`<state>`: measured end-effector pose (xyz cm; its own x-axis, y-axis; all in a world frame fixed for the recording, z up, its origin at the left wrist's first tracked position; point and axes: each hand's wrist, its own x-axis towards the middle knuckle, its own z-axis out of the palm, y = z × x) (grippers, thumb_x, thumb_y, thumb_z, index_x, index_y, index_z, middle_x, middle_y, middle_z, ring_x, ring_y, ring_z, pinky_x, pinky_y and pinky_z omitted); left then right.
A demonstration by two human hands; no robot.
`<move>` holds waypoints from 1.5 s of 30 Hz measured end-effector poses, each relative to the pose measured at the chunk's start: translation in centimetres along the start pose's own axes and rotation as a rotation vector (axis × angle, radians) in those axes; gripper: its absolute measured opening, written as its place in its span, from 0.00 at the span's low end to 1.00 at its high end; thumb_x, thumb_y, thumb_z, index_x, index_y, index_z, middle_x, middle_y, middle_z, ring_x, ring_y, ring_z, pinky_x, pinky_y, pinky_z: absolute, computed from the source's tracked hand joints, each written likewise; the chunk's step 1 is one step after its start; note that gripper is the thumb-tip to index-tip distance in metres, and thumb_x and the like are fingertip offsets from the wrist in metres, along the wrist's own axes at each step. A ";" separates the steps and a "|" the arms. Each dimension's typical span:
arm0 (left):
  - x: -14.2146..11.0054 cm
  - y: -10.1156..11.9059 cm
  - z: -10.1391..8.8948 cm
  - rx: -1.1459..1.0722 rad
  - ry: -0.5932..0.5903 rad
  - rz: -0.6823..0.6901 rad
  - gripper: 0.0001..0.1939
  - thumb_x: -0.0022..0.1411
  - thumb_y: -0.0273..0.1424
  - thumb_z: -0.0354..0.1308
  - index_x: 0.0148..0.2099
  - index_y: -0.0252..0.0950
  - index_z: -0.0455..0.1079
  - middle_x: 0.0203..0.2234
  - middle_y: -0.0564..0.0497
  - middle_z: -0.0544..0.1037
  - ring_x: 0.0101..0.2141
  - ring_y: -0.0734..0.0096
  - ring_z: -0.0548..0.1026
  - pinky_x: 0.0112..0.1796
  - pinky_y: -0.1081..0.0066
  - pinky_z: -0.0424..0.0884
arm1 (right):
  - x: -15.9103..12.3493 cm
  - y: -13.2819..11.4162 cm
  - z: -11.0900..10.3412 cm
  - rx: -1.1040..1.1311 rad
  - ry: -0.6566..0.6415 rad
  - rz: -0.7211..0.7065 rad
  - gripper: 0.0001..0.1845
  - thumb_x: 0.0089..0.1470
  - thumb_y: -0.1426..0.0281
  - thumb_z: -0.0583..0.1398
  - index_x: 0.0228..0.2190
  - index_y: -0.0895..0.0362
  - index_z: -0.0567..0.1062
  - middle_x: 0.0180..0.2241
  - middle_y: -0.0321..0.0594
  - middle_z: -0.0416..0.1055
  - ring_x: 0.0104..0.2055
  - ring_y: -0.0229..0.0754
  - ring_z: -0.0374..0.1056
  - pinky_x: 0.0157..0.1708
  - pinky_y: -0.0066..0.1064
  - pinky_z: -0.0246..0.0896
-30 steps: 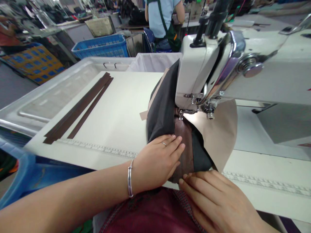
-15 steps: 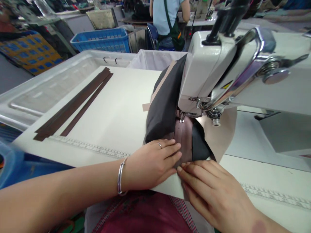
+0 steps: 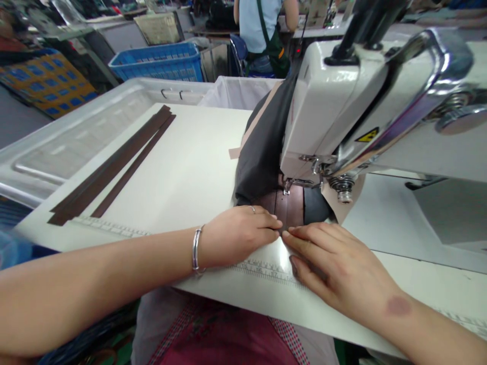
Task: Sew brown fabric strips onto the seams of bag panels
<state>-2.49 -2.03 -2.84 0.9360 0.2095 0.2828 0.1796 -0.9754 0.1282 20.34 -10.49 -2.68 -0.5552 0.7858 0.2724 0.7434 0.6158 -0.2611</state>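
Note:
A white sewing machine (image 3: 342, 96) stands on the white table (image 3: 182, 167). Under its presser foot (image 3: 291, 185) lies a dark grey fabric piece (image 3: 262, 147) with a brown strip (image 3: 289, 208) and tan lining (image 3: 337, 200). My left hand (image 3: 238, 233), with a ring and a silver bracelet, lies flat with its fingers pressed on the near edge of the brown strip. My right hand (image 3: 335, 266) lies flat beside it, fingertips on the same edge, close in front of the foot. Neither hand grips anything.
Two long brown strips (image 3: 110, 170) lie on the table's left part beside a printed ruler (image 3: 266, 268). A metal tray (image 3: 76, 142) borders the table at left. Blue crates (image 3: 160, 63) and a seated person (image 3: 262, 30) are behind.
The fabric has fed away from me under the foot, so much less brown strip shows. Both hands have slid forward with it toward the machine.

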 end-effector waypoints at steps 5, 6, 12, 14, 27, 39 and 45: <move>0.9 -1.6 0.2 0.029 0.023 -0.014 0.11 0.66 0.24 0.52 0.46 0.32 0.74 0.49 0.48 0.77 0.50 0.67 0.74 0.53 0.66 0.70 | 0.9 1.6 0.1 -0.050 -0.022 -0.002 0.18 0.58 0.69 0.57 0.50 0.58 0.73 0.45 0.47 0.72 0.46 0.49 0.67 0.45 0.45 0.64; 1.0 -1.9 0.3 0.036 0.026 -0.018 0.10 0.66 0.24 0.52 0.45 0.33 0.74 0.48 0.48 0.77 0.50 0.67 0.73 0.53 0.67 0.70 | 1.1 1.8 0.2 -0.059 -0.027 0.002 0.19 0.58 0.68 0.57 0.50 0.59 0.73 0.46 0.48 0.72 0.46 0.50 0.67 0.45 0.45 0.64; 1.8 -3.5 0.9 0.079 0.028 -0.044 0.10 0.66 0.26 0.53 0.46 0.33 0.74 0.49 0.48 0.77 0.50 0.67 0.73 0.53 0.66 0.70 | 1.7 3.0 0.7 -0.104 0.013 0.024 0.21 0.58 0.67 0.57 0.52 0.61 0.72 0.49 0.48 0.72 0.49 0.51 0.68 0.49 0.48 0.63; 2.2 -4.0 1.0 0.077 0.026 -0.075 0.10 0.66 0.27 0.53 0.47 0.34 0.74 0.49 0.49 0.77 0.50 0.67 0.73 0.53 0.67 0.70 | 1.9 3.3 0.9 -0.115 0.044 0.041 0.21 0.58 0.67 0.57 0.51 0.61 0.72 0.50 0.49 0.71 0.49 0.52 0.68 0.49 0.48 0.63; 3.7 -5.8 1.1 0.038 0.000 -0.190 0.12 0.61 0.23 0.55 0.45 0.35 0.75 0.46 0.50 0.78 0.49 0.69 0.74 0.53 0.67 0.70 | 2.8 4.1 1.4 -0.127 0.021 0.124 0.21 0.57 0.64 0.56 0.51 0.59 0.70 0.54 0.49 0.69 0.53 0.56 0.66 0.50 0.51 0.62; 3.8 -6.2 0.9 0.012 -0.019 -0.171 0.12 0.61 0.23 0.54 0.45 0.36 0.75 0.46 0.50 0.77 0.49 0.69 0.73 0.54 0.66 0.68 | 3.0 4.1 1.4 -0.130 0.017 0.124 0.21 0.56 0.64 0.56 0.50 0.58 0.70 0.52 0.50 0.70 0.52 0.57 0.67 0.48 0.52 0.64; 3.5 -6.6 0.9 0.010 -0.019 -0.123 0.12 0.64 0.23 0.52 0.46 0.36 0.74 0.47 0.50 0.77 0.49 0.70 0.73 0.53 0.68 0.68 | 3.1 4.2 1.6 -0.120 0.022 0.140 0.20 0.57 0.63 0.56 0.49 0.57 0.70 0.54 0.48 0.68 0.52 0.56 0.66 0.50 0.51 0.62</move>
<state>-0.11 5.08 -3.53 0.9123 0.3264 0.2472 0.2963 -0.9430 0.1515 21.17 -5.41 -4.38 -0.4361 0.8611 0.2615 0.8526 0.4883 -0.1859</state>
